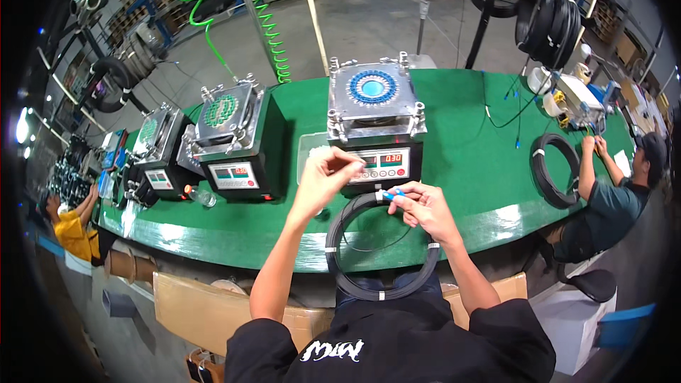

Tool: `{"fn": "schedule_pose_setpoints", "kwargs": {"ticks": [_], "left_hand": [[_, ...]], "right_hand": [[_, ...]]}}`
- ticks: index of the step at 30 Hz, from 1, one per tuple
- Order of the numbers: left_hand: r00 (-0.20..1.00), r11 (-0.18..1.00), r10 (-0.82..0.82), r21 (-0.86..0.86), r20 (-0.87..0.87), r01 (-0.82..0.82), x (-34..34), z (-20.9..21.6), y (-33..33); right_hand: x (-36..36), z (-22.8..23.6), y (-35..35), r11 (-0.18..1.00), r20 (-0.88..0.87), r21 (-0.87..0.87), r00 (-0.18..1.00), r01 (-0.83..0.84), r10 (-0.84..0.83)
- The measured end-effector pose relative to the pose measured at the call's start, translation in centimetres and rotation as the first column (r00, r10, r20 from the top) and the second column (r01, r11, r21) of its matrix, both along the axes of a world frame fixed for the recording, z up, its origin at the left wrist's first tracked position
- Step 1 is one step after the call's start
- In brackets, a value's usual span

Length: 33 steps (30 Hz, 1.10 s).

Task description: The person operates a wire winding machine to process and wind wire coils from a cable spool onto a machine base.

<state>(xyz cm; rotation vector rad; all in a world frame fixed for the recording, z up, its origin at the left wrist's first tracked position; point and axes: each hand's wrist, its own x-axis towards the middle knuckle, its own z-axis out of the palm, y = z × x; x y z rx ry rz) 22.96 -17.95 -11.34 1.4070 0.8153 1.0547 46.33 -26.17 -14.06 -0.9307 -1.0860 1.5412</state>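
Observation:
My right hand (pixel 425 211) is closed on a small blue fibre-optic connector (pixel 394 193) at the end of a thin black cable. Close by on the left, my left hand (pixel 320 179) has its thumb and fingers pinched together; whatever lies between them is too small to make out. Below both hands, a black cable coil (pixel 347 281) bound with white ties rests across the table's front edge and my lap. Just beyond my hands stands a black polishing machine (pixel 413 163). Its metal top plate (pixel 345 108) carries a ring of blue connector parts around a light-blue centre.
Two similar machines (pixel 275 143) (pixel 174 145) with green parts stand leftward on the green table (pixel 461 142). A clear bottle (pixel 204 197) lies near them. Rightward are another cable coil (pixel 543 170) and a co-worker (pixel 613 188); a second person (pixel 74 237) works far left.

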Motion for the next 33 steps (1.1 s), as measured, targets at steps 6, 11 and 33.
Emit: {"fn": "schedule_pose_setpoints", "kwargs": {"ticks": [6, 11, 33], "left_hand": [[0.979, 0.979, -0.202, -0.033, -0.009, 0.202, 2.4, 0.4, -2.0], [0.971, 0.970, -0.238, -0.051, -0.015, 0.237, 2.6, 0.5, -2.2], [0.976, 0.977, -0.215, -0.009, -0.026, 0.214, 3.1, 0.9, -2.6]], "right_hand": [[-0.1, 0.2, 0.0, 1.000, -0.006, 0.021, 1.000, -0.009, 0.010], [0.1, 0.4, -0.2, 0.999, -0.002, 0.028, 1.000, -0.019, 0.019], [0.1, 0.7, -0.1, 1.000, 0.012, 0.024, 1.000, -0.017, 0.017]]}}
